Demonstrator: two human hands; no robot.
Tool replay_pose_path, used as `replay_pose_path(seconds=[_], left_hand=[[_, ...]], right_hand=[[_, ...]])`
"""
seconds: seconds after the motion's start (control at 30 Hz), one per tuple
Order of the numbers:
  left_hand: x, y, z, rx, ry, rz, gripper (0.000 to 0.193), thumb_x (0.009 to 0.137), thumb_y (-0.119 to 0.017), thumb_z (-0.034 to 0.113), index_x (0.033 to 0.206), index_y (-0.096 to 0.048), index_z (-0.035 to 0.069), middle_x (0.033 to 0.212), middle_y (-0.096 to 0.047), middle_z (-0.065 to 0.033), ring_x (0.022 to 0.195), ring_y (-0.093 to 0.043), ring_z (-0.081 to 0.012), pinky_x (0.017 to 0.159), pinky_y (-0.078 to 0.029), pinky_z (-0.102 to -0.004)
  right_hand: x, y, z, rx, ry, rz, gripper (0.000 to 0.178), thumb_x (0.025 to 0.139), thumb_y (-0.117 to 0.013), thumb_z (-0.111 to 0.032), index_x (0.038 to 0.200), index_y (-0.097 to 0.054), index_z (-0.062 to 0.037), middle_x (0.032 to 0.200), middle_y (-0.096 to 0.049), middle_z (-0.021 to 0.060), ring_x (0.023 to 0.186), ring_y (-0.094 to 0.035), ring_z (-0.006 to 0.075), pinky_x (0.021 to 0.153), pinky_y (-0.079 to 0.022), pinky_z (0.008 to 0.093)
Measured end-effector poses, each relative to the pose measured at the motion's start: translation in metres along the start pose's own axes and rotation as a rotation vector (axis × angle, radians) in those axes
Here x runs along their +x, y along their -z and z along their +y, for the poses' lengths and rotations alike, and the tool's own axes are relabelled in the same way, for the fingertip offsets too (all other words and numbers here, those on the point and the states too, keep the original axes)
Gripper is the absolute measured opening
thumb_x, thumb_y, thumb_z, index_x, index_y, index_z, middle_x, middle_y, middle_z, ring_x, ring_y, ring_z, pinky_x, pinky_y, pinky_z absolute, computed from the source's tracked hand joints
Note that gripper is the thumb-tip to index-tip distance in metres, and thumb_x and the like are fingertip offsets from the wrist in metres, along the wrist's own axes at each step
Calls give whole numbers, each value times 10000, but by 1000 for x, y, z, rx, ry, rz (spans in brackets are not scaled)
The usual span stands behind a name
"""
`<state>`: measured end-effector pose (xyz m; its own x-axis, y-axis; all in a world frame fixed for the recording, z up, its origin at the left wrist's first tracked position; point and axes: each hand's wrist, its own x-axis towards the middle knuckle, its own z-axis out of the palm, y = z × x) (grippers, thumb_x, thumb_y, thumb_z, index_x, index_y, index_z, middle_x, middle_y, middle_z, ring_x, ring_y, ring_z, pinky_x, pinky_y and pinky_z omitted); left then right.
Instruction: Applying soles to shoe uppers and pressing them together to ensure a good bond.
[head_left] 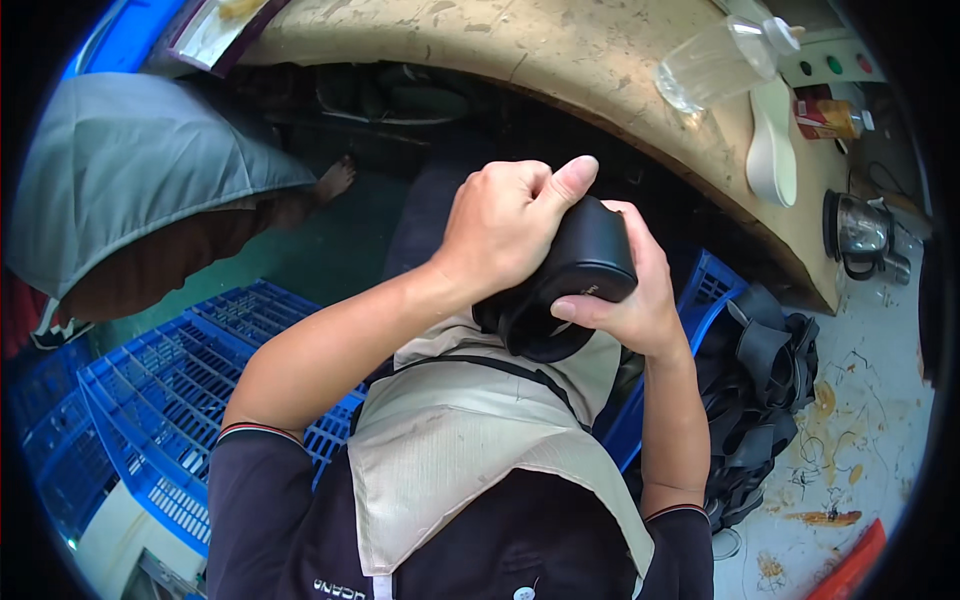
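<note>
In front of my lap I hold a smooth black piece of footwear [590, 245] that looks like a slide sandal with a wide band. My left hand [510, 215] is closed over its upper left side, fingers curled and thumb pointing up. Around its right side wraps my right hand [640, 290], the thumb pressed on the near rim and the fingers behind. A dark rounded opening shows at its lower end, above my beige apron [460, 430]. Part of it is hidden by both hands.
Ahead curves a worn tan bench [600, 70] bearing a clear bottle [715, 65] and a cream sole-shaped piece [771, 150]. Black straps [760, 400] are heaped at right beside a blue crate edge [700, 290]. Blue crates [190, 390] and a person under grey cloth [150, 160] are at left.
</note>
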<state>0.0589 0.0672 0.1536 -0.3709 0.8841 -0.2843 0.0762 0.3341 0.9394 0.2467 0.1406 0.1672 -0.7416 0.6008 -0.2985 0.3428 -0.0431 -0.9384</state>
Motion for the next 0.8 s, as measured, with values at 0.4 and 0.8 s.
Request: replay_pose_path(seconds=[0.4, 0.8], left_hand=[[1, -12, -25, -43, -259, 53, 263, 908, -703, 184, 743, -633, -9, 663, -600, -55, 571, -475, -149, 546, -421, -298], [-4, 70, 79, 679, -574, -348, 528, 591, -943, 236, 1011, -745, -15, 1040, -720, -115, 862, -673, -243, 783, -537, -334]], right_hand=[[-10, -26, -10, -198, 124, 116, 741, 583, -925, -179, 1211, -555, -42, 1001, -677, 132, 820, -669, 272, 769, -544, 359], [0, -6, -45, -98, 65, -106, 1159, 634, -927, -193, 1577, -267, -60, 1401, -560, 218, 1248, -587, 352, 1037, -477, 415]])
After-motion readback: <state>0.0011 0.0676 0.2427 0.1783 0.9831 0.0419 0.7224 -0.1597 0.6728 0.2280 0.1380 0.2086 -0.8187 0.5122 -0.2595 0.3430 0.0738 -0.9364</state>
